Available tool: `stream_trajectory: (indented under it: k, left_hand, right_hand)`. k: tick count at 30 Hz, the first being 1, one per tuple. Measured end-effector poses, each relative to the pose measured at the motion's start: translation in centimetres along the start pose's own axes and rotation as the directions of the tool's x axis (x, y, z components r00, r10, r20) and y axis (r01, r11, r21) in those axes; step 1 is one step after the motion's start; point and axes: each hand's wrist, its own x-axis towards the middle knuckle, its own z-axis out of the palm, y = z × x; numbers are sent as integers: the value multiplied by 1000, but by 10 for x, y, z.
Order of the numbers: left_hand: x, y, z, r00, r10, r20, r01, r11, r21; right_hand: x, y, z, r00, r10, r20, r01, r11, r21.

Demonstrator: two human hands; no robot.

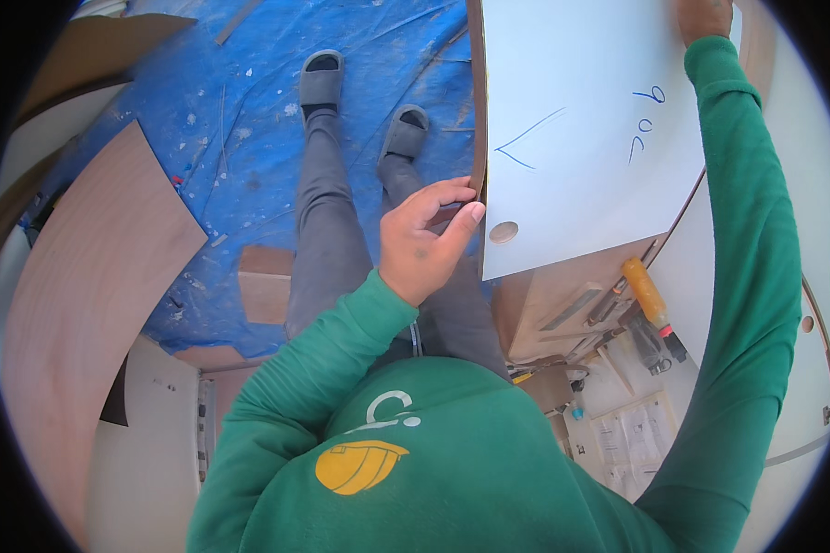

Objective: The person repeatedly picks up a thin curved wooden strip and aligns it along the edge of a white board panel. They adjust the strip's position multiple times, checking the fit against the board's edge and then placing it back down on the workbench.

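My left hand (426,238) pinches the dark side edge of a white-faced panel (572,203) with curled fingers, just above a round hole (503,231) near the panel's lower corner. Blue handwriting and a blue mark show on the white face. Up at the top right, my right hand (705,17) is at the far part of the same panel, its fingers mostly cut off by the picture's edge. Both arms wear green sleeves.
Curved plywood sheets (92,240) lean at the left. A blue tarp (226,157) lies under my sandalled feet, with a wooden block (264,281) on it. At lower right are a wooden box (535,313), an orange bottle (644,288), several tools and papers (627,438).
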Motion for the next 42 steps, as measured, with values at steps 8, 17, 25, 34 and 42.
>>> stream_trajectory:
  k: [8, 17, 25, 34, 42]
  left_hand:
    - [-22, -19, 6, 997, -15, -80, 14, 1000, -11]
    - [-24, -37, 15, 983, 138, -123, -150, 984, -93]
    - [-20, -48, 18, 967, 248, -63, -246, 969, 33]
    - [-15, -58, 20, 944, 310, -111, -313, 950, -9]
    - [-12, -66, 20, 937, 334, -106, -342, 938, -66]
  right_hand:
    - [-174, -84, -35, 997, -26, 67, 7, 962, 273]
    - [-214, -115, -50, 981, 16, 191, -11, 1000, -28]
    - [-215, -117, -49, 983, 44, 179, -33, 997, -68]
    - [-219, -118, -42, 990, 52, 127, -42, 996, -81]
    - [-220, -123, -43, 993, 64, 103, -58, 996, -61]
